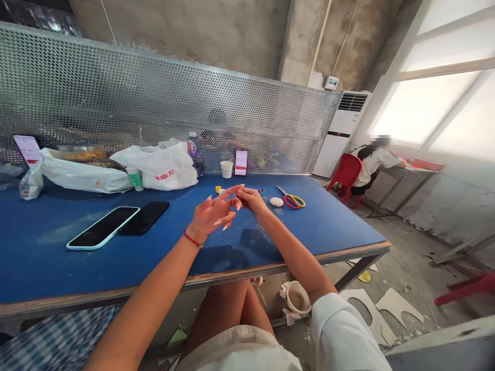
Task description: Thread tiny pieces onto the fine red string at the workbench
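My left hand (214, 212) is raised above the blue table (58, 268), palm toward me, fingers spread, with long pale nails and a red string at the wrist. My right hand (249, 199) meets it from the right, fingers pinched at the tip of the left index finger. What the pinch holds is too small to make out. A small yellow cap (218, 189) and a white round piece (276, 202) lie on the table just beyond the hands.
Two phones (102, 226) (144, 217) lie flat at the left. Red-and-yellow scissors (293, 199) lie right of the hands. White plastic bags (162, 166), a bottle (193, 147), a paper cup (226, 168) and an upright phone (241, 162) stand by the perforated screen. A seated person (371, 162) is at the far right.
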Available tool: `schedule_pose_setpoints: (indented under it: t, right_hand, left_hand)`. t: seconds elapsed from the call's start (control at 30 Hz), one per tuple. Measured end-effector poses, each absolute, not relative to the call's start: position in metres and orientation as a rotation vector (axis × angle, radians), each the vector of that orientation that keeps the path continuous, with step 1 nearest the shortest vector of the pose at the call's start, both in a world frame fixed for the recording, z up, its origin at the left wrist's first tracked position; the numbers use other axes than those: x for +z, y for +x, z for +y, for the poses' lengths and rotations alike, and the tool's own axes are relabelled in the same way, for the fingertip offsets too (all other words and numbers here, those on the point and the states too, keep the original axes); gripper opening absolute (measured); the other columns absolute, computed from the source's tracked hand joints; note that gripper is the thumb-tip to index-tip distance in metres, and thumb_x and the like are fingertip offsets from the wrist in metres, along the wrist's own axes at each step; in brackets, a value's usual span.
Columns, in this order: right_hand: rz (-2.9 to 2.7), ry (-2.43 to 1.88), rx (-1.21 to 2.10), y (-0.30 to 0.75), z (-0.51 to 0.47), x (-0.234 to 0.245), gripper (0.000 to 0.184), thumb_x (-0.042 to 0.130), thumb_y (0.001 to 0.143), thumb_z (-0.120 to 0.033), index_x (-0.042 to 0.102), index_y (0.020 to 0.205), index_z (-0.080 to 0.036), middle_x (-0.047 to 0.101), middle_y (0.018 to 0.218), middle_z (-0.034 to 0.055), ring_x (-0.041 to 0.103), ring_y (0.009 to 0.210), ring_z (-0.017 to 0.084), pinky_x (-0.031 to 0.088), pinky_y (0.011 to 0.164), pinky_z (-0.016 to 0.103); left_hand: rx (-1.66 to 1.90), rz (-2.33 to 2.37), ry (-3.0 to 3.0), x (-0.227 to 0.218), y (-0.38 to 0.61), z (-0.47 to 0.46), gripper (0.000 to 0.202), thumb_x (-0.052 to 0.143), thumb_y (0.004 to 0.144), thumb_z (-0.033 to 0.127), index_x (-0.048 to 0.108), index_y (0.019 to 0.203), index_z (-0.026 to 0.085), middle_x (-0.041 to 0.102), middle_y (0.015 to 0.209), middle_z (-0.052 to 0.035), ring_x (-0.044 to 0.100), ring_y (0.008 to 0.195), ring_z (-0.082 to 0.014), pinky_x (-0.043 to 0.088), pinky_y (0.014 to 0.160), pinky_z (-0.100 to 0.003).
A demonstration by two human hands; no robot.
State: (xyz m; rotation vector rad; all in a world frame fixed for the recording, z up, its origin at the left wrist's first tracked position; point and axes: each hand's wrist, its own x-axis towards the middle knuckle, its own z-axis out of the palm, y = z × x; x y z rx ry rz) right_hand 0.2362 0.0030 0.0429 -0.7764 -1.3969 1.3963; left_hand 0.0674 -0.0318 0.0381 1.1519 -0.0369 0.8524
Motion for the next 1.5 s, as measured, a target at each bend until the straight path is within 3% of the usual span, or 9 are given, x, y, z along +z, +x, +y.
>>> schedule_pose_setpoints:
  t: [0.3, 0.47, 0.73, 0.83, 0.93, 1.03, 1.17, 1.33, 1.5]
  right_hand:
    - [-1.389, -0.624, 1.687, 0.236, 0.001, 0.041, 0.031, 0.067, 0.086, -0.042, 0.057, 0.072, -0.016, 0.053, 0.051, -0.0054, 0.042, 0.046, 0.006, 0.027, 0.049, 0.020]
    - [-1.389, -0.468, 1.727, 0.238, -0.001, 0.043, 0.031, 0.067, 0.088, -0.038, 0.052, 0.069, -0.018, 0.040, 0.050, -0.0087, 0.034, 0.042, 0.005, 0.025, 0.046, 0.019]
    - [-1.365, -0.381, 1.579, 0.246, -0.010, 0.063, 0.048, 0.075, 0.079, -0.052, 0.046, 0.061, -0.018, 0.035, 0.053, -0.0078, 0.038, 0.048, 0.005, 0.023, 0.044, 0.019]
    - [-1.322, -0.417, 1.440, 0.245, -0.009, 0.063, 0.049, 0.075, 0.077, -0.057, 0.049, 0.062, -0.019, 0.038, 0.052, -0.0080, 0.034, 0.046, 0.005, 0.022, 0.044, 0.020]
    - [-1.307, -0.536, 1.203, 0.243, -0.007, 0.062, 0.048, 0.073, 0.076, -0.061, 0.054, 0.064, -0.019, 0.044, 0.052, -0.0072, 0.033, 0.045, 0.005, 0.022, 0.044, 0.021]
    - [-1.393, -0.595, 1.010, 0.241, -0.007, 0.063, 0.050, 0.072, 0.074, -0.064, 0.056, 0.064, -0.019, 0.048, 0.054, -0.0057, 0.036, 0.047, 0.005, 0.026, 0.047, 0.022]
    - [-1.546, -0.614, 0.894, 0.240, -0.010, 0.063, 0.054, 0.069, 0.074, -0.069, 0.055, 0.061, -0.019, 0.049, 0.054, -0.0043, 0.038, 0.050, 0.007, 0.030, 0.050, 0.024]
    - [-1.598, -0.655, 0.735, 0.240, -0.009, 0.060, 0.051, 0.067, 0.079, -0.066, 0.056, 0.064, -0.019, 0.050, 0.057, -0.0030, 0.040, 0.054, 0.009, 0.031, 0.054, 0.025]
    - [-1.548, -0.730, 0.588, 0.239, -0.010, 0.058, 0.047, 0.068, 0.080, -0.061, 0.059, 0.065, -0.018, 0.052, 0.060, -0.0025, 0.040, 0.057, 0.010, 0.033, 0.057, 0.026]
  left_hand:
    - [0.812, -0.080, 1.183, 0.039, 0.068, -0.039, 0.102, 0.071, 0.077, 0.063, 0.021, 0.160, 0.031, 0.068, 0.103, -0.0077, 0.058, 0.049, -0.0115, 0.055, 0.045, -0.029]
    - [0.780, -0.142, 1.187, 0.035, 0.067, -0.039, 0.087, 0.071, 0.081, 0.058, 0.032, 0.155, 0.038, 0.069, 0.108, -0.0088, 0.067, 0.056, -0.0165, 0.053, 0.039, -0.025]
    - [0.939, 0.087, 1.124, 0.041, 0.071, -0.045, 0.086, 0.078, 0.080, 0.043, 0.036, 0.155, 0.033, 0.069, 0.115, -0.0099, 0.068, 0.063, -0.0144, 0.054, 0.044, -0.021]
    - [1.032, 0.172, 1.065, 0.040, 0.077, -0.041, 0.070, 0.079, 0.080, 0.029, 0.052, 0.144, 0.029, 0.070, 0.113, -0.0066, 0.068, 0.069, -0.0120, 0.057, 0.054, -0.020]
    - [1.165, 0.335, 1.021, 0.037, 0.083, -0.034, 0.052, 0.079, 0.079, 0.025, 0.064, 0.129, 0.025, 0.072, 0.104, -0.0036, 0.068, 0.070, -0.0108, 0.055, 0.052, -0.018]
    - [1.226, 0.520, 1.064, 0.034, 0.088, -0.029, 0.037, 0.084, 0.073, 0.035, 0.074, 0.104, 0.015, 0.072, 0.088, -0.0047, 0.067, 0.064, -0.0115, 0.048, 0.045, -0.017]
    - [1.309, 0.622, 1.125, 0.034, 0.091, -0.029, 0.042, 0.088, 0.062, 0.050, 0.073, 0.074, 0.013, 0.069, 0.070, -0.0036, 0.064, 0.059, -0.0121, 0.044, 0.044, -0.018]
    - [1.412, 0.689, 1.214, 0.035, 0.092, -0.031, 0.039, 0.092, 0.055, 0.046, 0.075, 0.073, 0.016, 0.071, 0.069, -0.0030, 0.065, 0.060, -0.0134, 0.046, 0.048, -0.020]
    - [1.523, 0.748, 1.333, 0.032, 0.094, -0.030, 0.038, 0.085, 0.065, 0.052, 0.078, 0.074, 0.015, 0.072, 0.068, -0.0061, 0.065, 0.058, -0.0155, 0.047, 0.049, -0.024]
